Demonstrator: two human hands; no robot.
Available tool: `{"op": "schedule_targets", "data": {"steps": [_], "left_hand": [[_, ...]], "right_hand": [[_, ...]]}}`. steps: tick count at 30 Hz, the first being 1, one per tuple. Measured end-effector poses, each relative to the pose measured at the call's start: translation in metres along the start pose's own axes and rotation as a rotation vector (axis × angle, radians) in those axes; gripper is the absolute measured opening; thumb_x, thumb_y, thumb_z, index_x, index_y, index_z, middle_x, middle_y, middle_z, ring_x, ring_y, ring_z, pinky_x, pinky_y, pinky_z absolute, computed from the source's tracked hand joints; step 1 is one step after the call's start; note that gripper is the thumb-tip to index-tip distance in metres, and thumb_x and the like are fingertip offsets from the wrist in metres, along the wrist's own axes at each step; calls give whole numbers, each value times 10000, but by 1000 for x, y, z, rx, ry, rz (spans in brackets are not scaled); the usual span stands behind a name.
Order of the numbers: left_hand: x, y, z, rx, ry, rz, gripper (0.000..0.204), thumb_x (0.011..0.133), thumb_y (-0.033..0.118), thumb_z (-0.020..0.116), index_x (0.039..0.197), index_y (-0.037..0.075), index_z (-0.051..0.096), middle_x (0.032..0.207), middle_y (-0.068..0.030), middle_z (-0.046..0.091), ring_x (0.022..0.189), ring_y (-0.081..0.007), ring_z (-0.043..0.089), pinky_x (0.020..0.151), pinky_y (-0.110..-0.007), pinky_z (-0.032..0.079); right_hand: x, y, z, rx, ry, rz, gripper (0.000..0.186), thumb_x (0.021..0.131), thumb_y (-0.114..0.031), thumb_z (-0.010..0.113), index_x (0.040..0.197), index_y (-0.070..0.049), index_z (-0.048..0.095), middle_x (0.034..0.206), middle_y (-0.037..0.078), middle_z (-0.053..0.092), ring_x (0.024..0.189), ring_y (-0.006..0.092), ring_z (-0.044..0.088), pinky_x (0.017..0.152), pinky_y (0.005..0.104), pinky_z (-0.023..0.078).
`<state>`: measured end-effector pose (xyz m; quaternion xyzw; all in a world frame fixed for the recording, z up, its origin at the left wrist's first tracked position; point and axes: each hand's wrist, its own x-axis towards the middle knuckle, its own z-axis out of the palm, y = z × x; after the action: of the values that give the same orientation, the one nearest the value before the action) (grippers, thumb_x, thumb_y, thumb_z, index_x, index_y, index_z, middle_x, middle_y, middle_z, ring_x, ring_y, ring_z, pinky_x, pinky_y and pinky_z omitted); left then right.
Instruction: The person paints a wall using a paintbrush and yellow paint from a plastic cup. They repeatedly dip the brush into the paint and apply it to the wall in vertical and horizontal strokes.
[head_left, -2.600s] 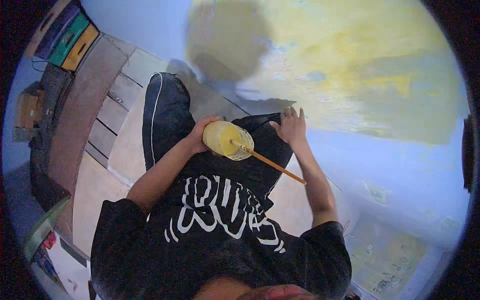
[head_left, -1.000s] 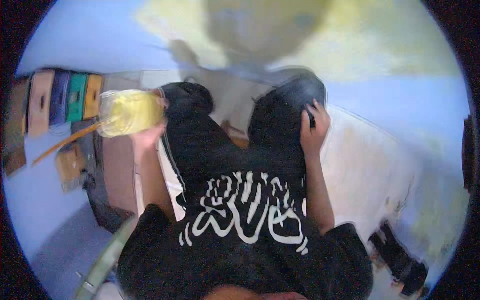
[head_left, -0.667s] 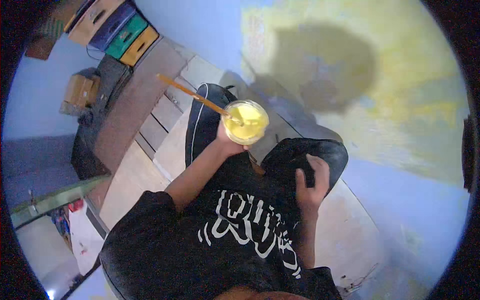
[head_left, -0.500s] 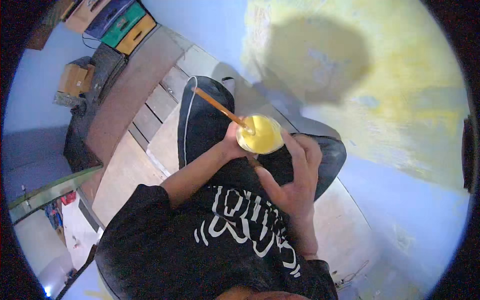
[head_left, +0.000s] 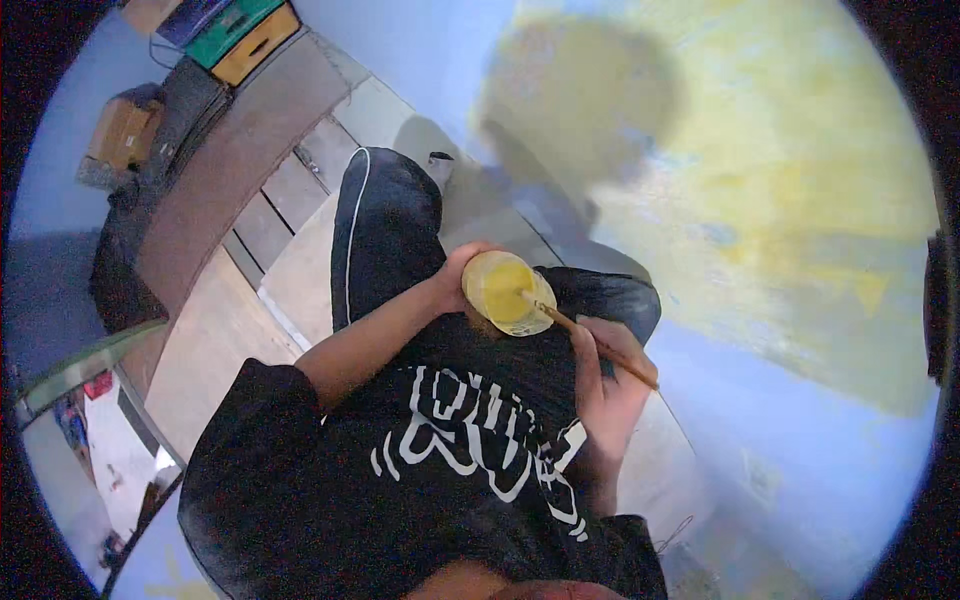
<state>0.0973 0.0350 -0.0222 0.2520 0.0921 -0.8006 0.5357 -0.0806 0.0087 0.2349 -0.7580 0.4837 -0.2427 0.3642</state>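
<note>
Ahead of you and to the right stands a blue wall (head_left: 800, 440) daubed with a broad yellow patch (head_left: 800, 180), your shadow falling across its left part. On your left, wooden floorboards (head_left: 200, 340) run toward coloured crates (head_left: 240, 30) in the far left corner. Your dark trouser knees (head_left: 385, 230) sit in the middle. Your left hand (head_left: 455, 285) cups a small round pot of yellow paint (head_left: 503, 292) from its left side, its grip wrapped around the pot. Just right of it and nearer to you, your right hand (head_left: 600, 385) has its grip clenched on a thin wooden brush (head_left: 590, 343), whose tip dips into the pot.
</note>
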Motion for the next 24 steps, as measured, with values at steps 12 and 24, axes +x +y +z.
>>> {"op": "schedule_targets", "data": {"steps": [12,24], "left_hand": [[0,1,12,82,-36,-38,418,924,381,461,1102,41,626,1055,-148,677,975,-299,658,917,-445,505],[2,-13,13,154,81,129,444,943,411,443,1131,40,599,1096,-156,661,1012,-300,648,931,-455,502]], "right_hand": [[-9,7,2,-82,7,-199,100,795,-9,723,881,-7,672,815,127,681,717,266,659,669,342,526],[-33,36,-20,-5,32,-107,81,873,-84,664,884,-4,657,851,146,690,762,270,673,714,343,528]]}}
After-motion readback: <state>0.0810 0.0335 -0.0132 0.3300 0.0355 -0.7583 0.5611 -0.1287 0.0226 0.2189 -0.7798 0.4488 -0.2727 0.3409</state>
